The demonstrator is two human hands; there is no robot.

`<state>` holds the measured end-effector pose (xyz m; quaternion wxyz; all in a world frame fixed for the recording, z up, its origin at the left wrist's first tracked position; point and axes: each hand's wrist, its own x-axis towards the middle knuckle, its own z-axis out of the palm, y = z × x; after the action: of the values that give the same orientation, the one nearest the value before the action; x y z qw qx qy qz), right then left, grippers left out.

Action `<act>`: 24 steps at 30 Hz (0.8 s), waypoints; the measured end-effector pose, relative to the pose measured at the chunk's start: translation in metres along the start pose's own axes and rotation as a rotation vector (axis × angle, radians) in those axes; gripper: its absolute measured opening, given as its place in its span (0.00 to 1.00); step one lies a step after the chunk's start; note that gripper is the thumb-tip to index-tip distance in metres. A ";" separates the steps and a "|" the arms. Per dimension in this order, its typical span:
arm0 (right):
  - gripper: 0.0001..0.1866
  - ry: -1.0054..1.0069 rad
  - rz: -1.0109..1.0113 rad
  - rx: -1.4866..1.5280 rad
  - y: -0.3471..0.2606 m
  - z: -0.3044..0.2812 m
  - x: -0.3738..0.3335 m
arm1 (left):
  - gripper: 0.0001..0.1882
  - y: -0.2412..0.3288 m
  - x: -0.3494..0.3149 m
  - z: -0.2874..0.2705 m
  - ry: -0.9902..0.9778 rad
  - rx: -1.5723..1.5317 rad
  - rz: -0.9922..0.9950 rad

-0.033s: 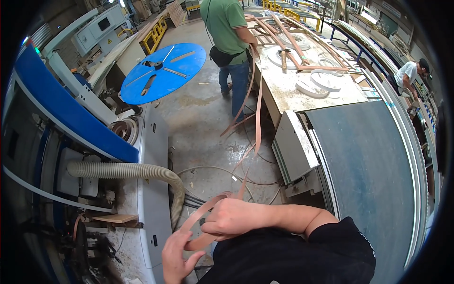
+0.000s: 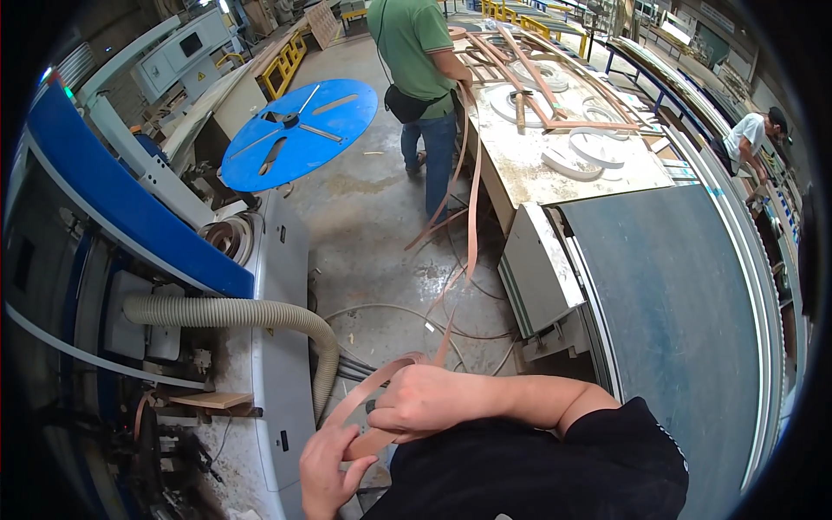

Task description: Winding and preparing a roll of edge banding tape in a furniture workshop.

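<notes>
A pinkish-brown edge-banding strip [image 2: 357,396] is looped between my hands low in the view. My right hand [image 2: 422,397] is closed around it, fingers curled in and knuckles up. My left hand [image 2: 330,466] pinches the near left bend of the loop, its thumb on one side and its fingers on the other. From behind my right hand the strip runs away over the floor. It rises towards a person [image 2: 416,69] in a green shirt, whose hand is at the strip by the far table.
A grey hose [image 2: 234,312] bends out of the machine at left. Beyond it stands a blue slotted disc [image 2: 303,130]. A dark conveyor belt [image 2: 667,277] lies at right, and the table [image 2: 511,165] holds coils and a hammer [image 2: 520,108]. Another person [image 2: 747,143] works far right.
My left hand has shifted slightly right along the strip, and its thumb has come in towards the strip. My right hand stays nearly where it was.
</notes>
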<state>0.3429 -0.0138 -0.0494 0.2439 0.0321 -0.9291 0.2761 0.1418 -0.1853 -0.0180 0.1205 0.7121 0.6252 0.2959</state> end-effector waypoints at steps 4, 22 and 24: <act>0.17 0.096 -0.077 0.111 -0.004 -0.003 0.004 | 0.20 -0.008 -0.015 0.008 -0.048 -0.051 0.037; 0.14 0.128 -0.015 -0.096 -0.005 -0.001 0.002 | 0.23 -0.010 -0.015 -0.001 0.062 0.099 0.016; 0.14 0.127 0.002 -0.093 -0.006 0.001 0.002 | 0.23 -0.010 -0.013 -0.002 0.088 0.084 0.079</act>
<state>0.3422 -0.0187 -0.0462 0.3035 0.0024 -0.9235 0.2344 0.1318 -0.1962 -0.0260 0.0511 0.7269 0.6132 0.3050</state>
